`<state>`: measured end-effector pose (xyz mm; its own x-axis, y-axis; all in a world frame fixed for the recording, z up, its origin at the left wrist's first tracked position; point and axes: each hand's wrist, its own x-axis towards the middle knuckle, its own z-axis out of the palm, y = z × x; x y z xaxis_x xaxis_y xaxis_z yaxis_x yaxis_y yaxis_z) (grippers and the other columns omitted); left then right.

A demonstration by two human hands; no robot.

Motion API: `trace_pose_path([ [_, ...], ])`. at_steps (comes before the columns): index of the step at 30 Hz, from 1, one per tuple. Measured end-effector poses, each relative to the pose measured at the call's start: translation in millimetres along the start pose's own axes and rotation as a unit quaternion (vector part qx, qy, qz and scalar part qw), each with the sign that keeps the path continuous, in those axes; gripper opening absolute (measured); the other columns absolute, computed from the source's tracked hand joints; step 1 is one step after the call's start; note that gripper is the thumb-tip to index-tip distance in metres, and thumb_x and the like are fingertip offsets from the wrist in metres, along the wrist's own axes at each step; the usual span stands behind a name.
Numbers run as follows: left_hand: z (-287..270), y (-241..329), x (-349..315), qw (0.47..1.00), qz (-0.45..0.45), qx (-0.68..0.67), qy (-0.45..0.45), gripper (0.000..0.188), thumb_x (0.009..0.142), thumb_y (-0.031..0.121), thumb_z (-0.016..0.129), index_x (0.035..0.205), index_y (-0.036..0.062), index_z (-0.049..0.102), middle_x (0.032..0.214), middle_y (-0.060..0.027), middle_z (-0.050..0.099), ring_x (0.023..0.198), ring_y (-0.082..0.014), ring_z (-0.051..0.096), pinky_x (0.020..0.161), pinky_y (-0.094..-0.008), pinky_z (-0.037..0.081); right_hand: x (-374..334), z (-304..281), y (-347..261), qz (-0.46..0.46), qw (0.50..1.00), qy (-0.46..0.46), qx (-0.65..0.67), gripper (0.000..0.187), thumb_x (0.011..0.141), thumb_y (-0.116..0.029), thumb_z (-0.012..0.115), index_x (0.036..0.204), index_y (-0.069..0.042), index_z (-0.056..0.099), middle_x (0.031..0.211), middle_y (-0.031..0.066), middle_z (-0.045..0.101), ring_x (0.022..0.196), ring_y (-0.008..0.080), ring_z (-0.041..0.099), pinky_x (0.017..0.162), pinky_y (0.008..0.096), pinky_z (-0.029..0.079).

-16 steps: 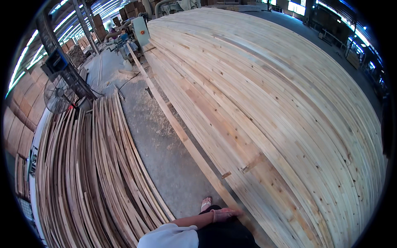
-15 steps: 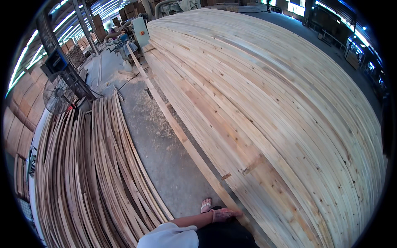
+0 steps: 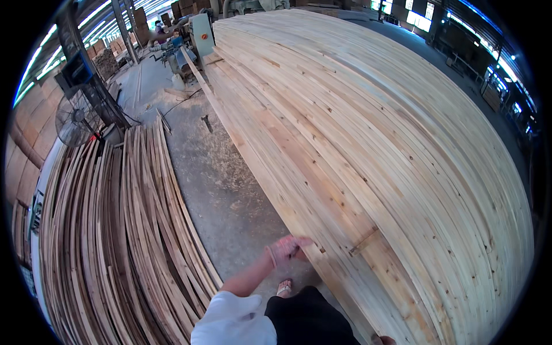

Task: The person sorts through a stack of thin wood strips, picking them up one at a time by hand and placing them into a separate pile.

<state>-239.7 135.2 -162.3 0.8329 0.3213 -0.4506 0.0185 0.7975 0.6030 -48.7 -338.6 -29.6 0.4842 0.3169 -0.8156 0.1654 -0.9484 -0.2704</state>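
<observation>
A long pale wooden plank (image 3: 259, 172) runs from near a machine at the far left down to me, along the left edge of a wide layer of boards (image 3: 368, 149). My left hand (image 3: 287, 251), in a pinkish glove, is closed on the plank's near part, its fingertips over the top face. At the bottom edge of the view, only a small part of my right hand (image 3: 384, 340) shows, by the plank's near end; its fingers are mostly cut off.
Many thin wooden strips (image 3: 132, 230) lie lengthwise on my left. Sawdust covers parts of the concrete floor (image 3: 230, 201) between them and the boards. Farther off stand a fan (image 3: 77, 118), a post, a machine with a pale control box (image 3: 201, 35), and a person (image 3: 159, 27) beside it.
My left hand has risen and moved forward with the plank. The plank has shifted right, closing the floor gap beside the boards. Part of my right hand has come into view.
</observation>
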Motion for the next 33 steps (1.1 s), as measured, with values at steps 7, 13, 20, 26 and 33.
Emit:
trace_pose_path([
  [7,-43.1,94.9,9.6,0.991,0.094,-0.032,0.087,0.043,0.088,0.031,0.064,0.119,0.0018,0.059,0.110,-0.0121,0.067,0.098,-0.0239,0.066,0.087,-0.0375,0.054,66.8,48.0,-141.2,-0.074,0.979,0.192,-0.007,0.047,0.085,-0.052,0.056,0.086,-0.007,0.071,0.065,0.0096,0.067,0.072,0.0310,0.067,0.071,0.0372,0.051],
  [13,3.9,-31.4,-13.2,0.964,-0.085,0.070,-0.241,0.055,0.087,0.034,0.065,0.132,0.0061,0.048,0.129,-0.0116,0.055,0.112,-0.0230,0.058,0.097,-0.0405,0.046,84.5,61.3,-225.7,-0.305,0.938,0.158,-0.040,0.044,0.086,-0.047,0.057,0.110,-0.011,0.064,0.093,0.0151,0.068,0.081,0.0369,0.065,0.074,0.0438,0.050],
  [20,29.5,-69.5,10.5,0.997,0.007,0.034,-0.068,0.051,0.086,0.032,0.068,0.129,0.0078,0.053,0.124,-0.0078,0.059,0.112,-0.0213,0.059,0.094,-0.0373,0.049,101.6,57.0,-204.8,-0.376,0.913,0.154,0.034,0.042,0.088,-0.041,0.056,0.117,-0.012,0.063,0.097,0.0175,0.068,0.094,0.0355,0.064,0.084,0.0403,0.049],
  [26,18.0,-63.9,19.1,0.994,-0.057,-0.083,-0.051,0.041,0.089,0.033,0.064,0.121,0.0089,0.059,0.113,-0.0058,0.066,0.106,-0.0203,0.063,0.090,-0.0383,0.051,84.4,14.2,-25.5,0.024,0.981,0.112,-0.155,0.059,0.079,-0.064,0.054,0.112,-0.016,0.067,0.103,0.0153,0.068,0.102,0.0320,0.063,0.089,0.0419,0.046],
  [33,17.2,-78.9,22.4,0.965,0.053,-0.254,-0.035,0.039,0.086,0.031,0.067,0.115,0.0070,0.057,0.107,-0.0065,0.065,0.100,-0.0240,0.062,0.086,-0.0421,0.051,36.4,17.9,-0.4,0.015,0.995,0.009,-0.099,0.066,0.088,-0.064,0.044,0.118,-0.009,0.062,0.116,0.0193,0.063,0.115,0.0366,0.053,0.100,0.0429,0.039],
])
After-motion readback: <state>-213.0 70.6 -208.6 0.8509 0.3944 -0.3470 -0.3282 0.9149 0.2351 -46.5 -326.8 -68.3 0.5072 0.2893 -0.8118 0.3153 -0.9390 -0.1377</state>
